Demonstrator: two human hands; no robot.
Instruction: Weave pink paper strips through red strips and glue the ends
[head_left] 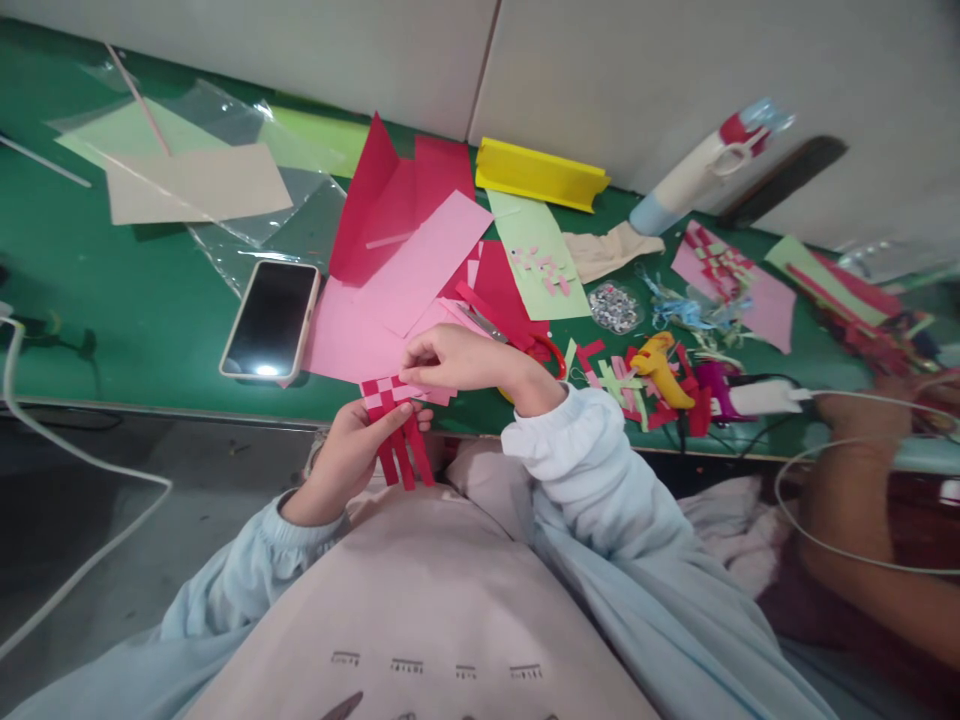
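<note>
My left hand (346, 448) pinches a woven piece of red and pink paper strips (384, 392) at the table's front edge, thumb on top. Loose red strip ends hang down from it over my lap. Above the piece's right side is my right hand (457, 358), thumb and forefinger pressed together at a pink strip's end. Just behind that wrist lie scissors (551, 352) with orange-red handles, partly hidden by the hand. Pink paper sheets (341, 335) and a red folded sheet (367, 215) lie beyond my hands.
A phone (270, 318) lies left of the paper. To the right are a yellow glue gun (664, 370), paper scraps (624, 392) and a bag of small beads (615, 306). A bottle (697, 165) leans by the wall. A co-worker's arm (855, 490) reaches in at right, near a white cable (862, 398).
</note>
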